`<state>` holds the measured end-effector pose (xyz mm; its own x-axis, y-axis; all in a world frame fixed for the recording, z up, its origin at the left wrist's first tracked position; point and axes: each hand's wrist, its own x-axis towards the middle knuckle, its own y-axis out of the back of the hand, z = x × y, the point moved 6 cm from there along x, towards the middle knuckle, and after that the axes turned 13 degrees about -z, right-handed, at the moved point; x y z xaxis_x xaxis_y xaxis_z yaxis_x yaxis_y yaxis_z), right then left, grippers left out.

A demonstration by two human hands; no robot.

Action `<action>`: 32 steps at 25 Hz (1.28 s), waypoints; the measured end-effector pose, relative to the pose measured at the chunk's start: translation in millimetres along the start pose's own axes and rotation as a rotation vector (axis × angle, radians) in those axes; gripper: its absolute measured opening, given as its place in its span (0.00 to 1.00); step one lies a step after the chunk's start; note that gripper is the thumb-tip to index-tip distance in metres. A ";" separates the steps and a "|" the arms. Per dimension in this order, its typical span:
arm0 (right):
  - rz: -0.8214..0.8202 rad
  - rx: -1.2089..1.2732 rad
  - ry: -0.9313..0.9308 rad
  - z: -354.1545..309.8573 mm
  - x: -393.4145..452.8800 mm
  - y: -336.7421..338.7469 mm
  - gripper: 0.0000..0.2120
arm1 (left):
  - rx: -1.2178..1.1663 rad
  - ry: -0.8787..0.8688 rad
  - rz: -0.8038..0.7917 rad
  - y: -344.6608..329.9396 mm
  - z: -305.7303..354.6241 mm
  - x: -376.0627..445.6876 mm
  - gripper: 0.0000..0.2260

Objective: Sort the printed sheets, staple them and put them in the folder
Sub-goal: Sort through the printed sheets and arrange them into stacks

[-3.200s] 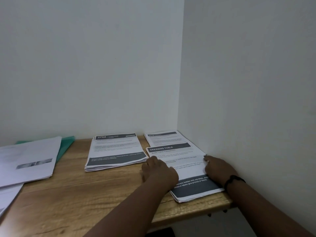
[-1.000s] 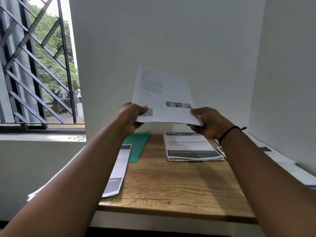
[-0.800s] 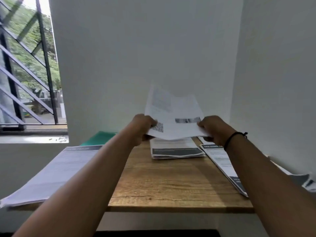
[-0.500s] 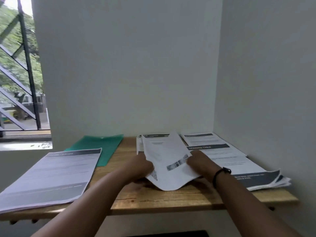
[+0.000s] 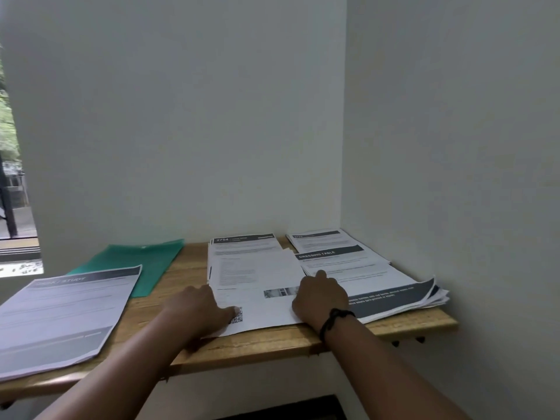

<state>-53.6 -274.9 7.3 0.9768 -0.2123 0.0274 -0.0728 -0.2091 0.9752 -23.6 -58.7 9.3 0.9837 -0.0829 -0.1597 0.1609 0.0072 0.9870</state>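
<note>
A printed sheet point(image 5: 257, 286) with a QR code lies flat on the middle stack point(image 5: 245, 247) of the wooden desk point(image 5: 272, 341). My left hand point(image 5: 197, 307) rests on the sheet's near left corner, thumb beside the QR code. My right hand point(image 5: 318, 298), with a black wristband, presses on the sheet's right edge, a finger pointing forward. A "DRESSING TABLE" stack point(image 5: 363, 274) lies fanned out at the right, with another pile point(image 5: 321, 239) behind it. A green folder point(image 5: 136, 262) lies at the back left, and a "STUDY" stack point(image 5: 60, 313) covers its near corner.
White walls close the desk in behind and on the right. A window opening point(image 5: 12, 207) shows at the far left. The "STUDY" stack overhangs the desk's front left edge.
Both hands took a sheet from the left stack, carried it raised to the right, and lowered it. It now lies flat on the middle stack with both hands on it.
</note>
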 end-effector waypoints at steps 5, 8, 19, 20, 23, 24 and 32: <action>0.108 -0.102 0.043 -18.0 -9.8 7.0 0.16 | -0.100 -0.011 0.193 15.4 -18.2 -1.2 0.30; 0.117 -0.113 0.157 -49.9 -17.3 6.9 0.16 | -0.120 0.059 0.281 27.5 -53.6 -4.0 0.29; -0.209 0.272 0.475 -216.6 -28.1 -40.0 0.07 | -0.372 0.638 0.255 14.7 -305.2 -33.6 0.33; -0.258 0.327 0.472 -229.2 -25.8 -45.5 0.04 | -0.467 0.638 0.244 9.6 -321.7 -34.1 0.32; -0.380 0.529 0.453 -255.9 -17.1 -56.9 0.04 | -0.805 0.558 0.195 0.2 -339.0 -34.5 0.26; -0.412 0.601 0.446 -262.7 -14.3 -59.8 0.04 | -0.876 0.539 0.145 -2.5 -341.3 -32.8 0.26; -0.461 0.775 0.426 -285.5 -3.5 -72.8 0.07 | -1.047 0.310 0.226 2.3 -333.6 -27.0 0.08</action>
<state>5.7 13.6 -1.1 0.9223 0.3751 -0.0928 0.3687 -0.7823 0.5021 -22.9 275.9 9.1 0.9530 0.2776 -0.1212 -0.1794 0.8397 0.5125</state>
